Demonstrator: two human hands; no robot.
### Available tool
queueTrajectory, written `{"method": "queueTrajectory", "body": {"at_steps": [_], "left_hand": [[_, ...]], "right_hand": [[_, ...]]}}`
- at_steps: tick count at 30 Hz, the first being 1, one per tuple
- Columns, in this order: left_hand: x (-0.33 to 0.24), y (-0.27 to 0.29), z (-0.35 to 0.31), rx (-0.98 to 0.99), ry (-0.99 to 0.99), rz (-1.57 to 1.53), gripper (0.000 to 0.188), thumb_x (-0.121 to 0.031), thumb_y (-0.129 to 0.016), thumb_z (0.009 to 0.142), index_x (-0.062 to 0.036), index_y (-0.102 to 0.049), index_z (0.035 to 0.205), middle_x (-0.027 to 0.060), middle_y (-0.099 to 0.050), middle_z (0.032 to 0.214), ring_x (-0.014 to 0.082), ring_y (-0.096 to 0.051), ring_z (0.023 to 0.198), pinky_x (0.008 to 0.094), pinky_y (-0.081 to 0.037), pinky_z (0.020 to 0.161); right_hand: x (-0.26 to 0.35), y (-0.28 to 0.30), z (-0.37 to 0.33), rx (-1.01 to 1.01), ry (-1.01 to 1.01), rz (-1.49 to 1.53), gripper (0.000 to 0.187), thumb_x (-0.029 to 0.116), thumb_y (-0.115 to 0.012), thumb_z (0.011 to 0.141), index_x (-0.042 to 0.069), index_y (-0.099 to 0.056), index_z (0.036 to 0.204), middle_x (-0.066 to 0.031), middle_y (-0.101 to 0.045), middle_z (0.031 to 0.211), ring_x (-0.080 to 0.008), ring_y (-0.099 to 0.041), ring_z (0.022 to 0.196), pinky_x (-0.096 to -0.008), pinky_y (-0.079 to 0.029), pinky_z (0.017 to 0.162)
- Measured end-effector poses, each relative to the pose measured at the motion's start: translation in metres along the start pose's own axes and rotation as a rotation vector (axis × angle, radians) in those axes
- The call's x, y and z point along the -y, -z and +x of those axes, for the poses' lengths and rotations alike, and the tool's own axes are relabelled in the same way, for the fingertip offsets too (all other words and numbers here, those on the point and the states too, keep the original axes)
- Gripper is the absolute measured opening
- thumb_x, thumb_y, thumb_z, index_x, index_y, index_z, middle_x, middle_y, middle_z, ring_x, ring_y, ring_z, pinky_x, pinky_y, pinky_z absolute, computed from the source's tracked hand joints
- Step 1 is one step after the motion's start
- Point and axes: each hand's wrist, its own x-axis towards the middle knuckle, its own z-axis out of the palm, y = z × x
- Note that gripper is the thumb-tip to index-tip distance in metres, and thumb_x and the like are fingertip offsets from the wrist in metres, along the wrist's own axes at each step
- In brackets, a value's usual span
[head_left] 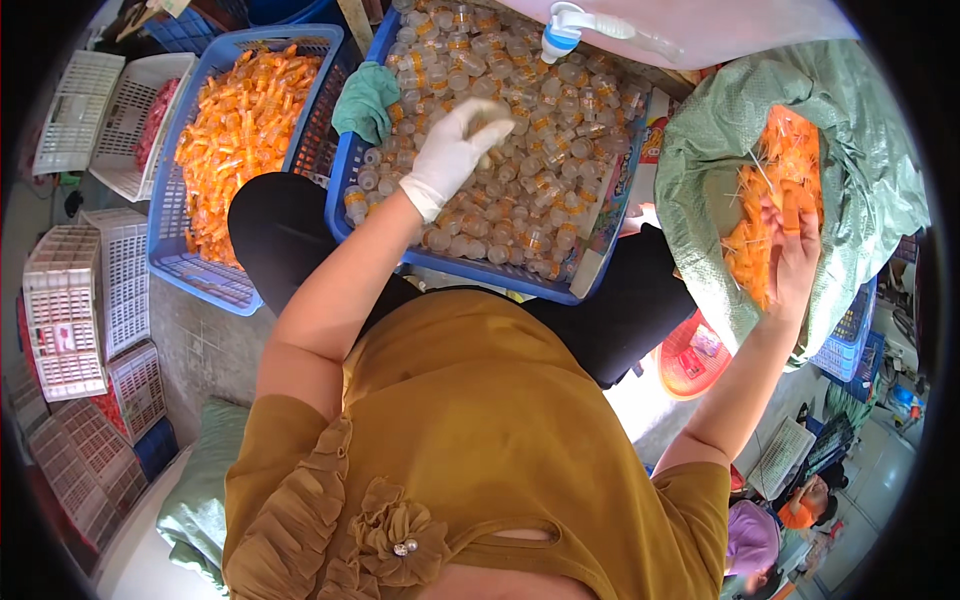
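My left hand (455,150), in a white glove, is over a blue crate (340,190) filled with small clear plastic bottles (540,150) with orange bands. Its fingers curl in toward the thumb, slightly blurred, and what they hold, if anything, cannot be made out. On the right, my bare right hand (793,255) reaches into the mouth of a green woven sack (700,170). Its fingers pinch an orange plastic piece (797,205). Around it lies a heap of orange plastic pieces with thin white tubes (752,205).
At the left stands a blue basket (222,282) heaped with orange items (245,130). A green cloth (365,103) hangs over the crate's left corner. White plastic crates (65,310) line the far left. A red basket (690,360) sits below the sack. Other people (752,540) are at lower right.
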Motion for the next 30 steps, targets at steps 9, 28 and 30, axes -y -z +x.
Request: {"method": "queueTrajectory", "body": {"at_steps": [9,28,30], "left_hand": [[-0.038,-0.019,0.003,-0.092,-0.203,-0.161,0.047,-0.008,-0.068,0.087,-0.0059,-0.052,0.131,0.0034,-0.065,0.104,0.0069,-0.057,0.082,0.021,-0.048,0.073],[-0.031,-0.029,0.008,-0.066,-0.237,-0.303,0.048,0.003,-0.065,0.086,-0.0012,-0.048,0.131,0.008,-0.06,0.12,0.0122,-0.058,0.107,0.025,-0.048,0.094],[-0.031,-0.03,0.009,-0.073,-0.236,-0.312,0.048,0.004,-0.065,0.086,-0.0009,-0.048,0.131,0.008,-0.06,0.12,0.0124,-0.058,0.107,0.0251,-0.048,0.094]], "right_hand": [[0.078,-0.201,0.05,0.318,0.266,-0.083,0.029,0.006,-0.064,0.09,-0.001,-0.061,0.117,-0.0086,-0.067,0.105,-0.0175,-0.063,0.098,-0.03,-0.049,0.09],[0.055,-0.256,0.084,0.173,0.124,0.143,0.023,0.004,-0.068,0.087,0.003,-0.068,0.11,-0.0027,-0.069,0.097,-0.0098,-0.062,0.089,-0.0222,-0.049,0.08],[0.047,-0.256,0.084,0.15,0.119,0.149,0.024,0.004,-0.068,0.087,0.003,-0.068,0.11,-0.0031,-0.069,0.097,-0.0105,-0.062,0.09,-0.0226,-0.049,0.081]]}}
